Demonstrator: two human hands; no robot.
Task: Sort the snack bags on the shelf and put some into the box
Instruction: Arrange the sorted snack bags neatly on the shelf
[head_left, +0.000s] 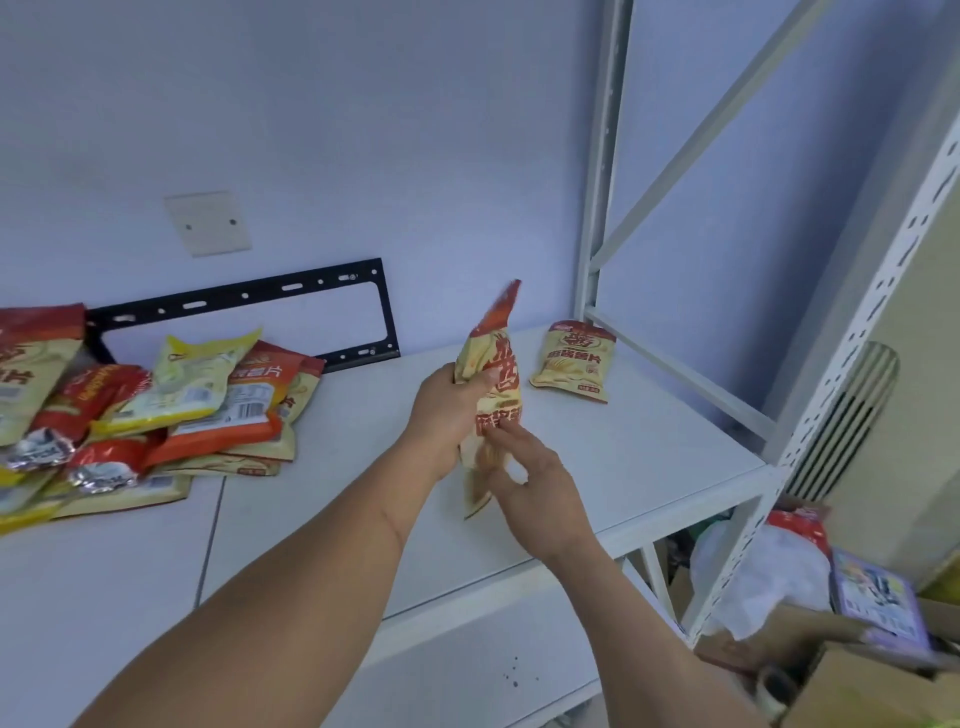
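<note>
The white shelf carried a heap of snack bags well to the left of the fingers, and one lone bag lay just beyond them to the right. A cardboard box stood low on the right, below shelf level. The left hand held a yellow-and-red bag upright above the shelf, its fingers clamped round the middle. The right hand met the bag's lower end, its fingers loosely curled; whether they gripped could not be told. The bag looked puffed, glossy and crinkled. It was judged best supported from beneath and squeezed lightly, being slippery and its contents fragile.
</note>
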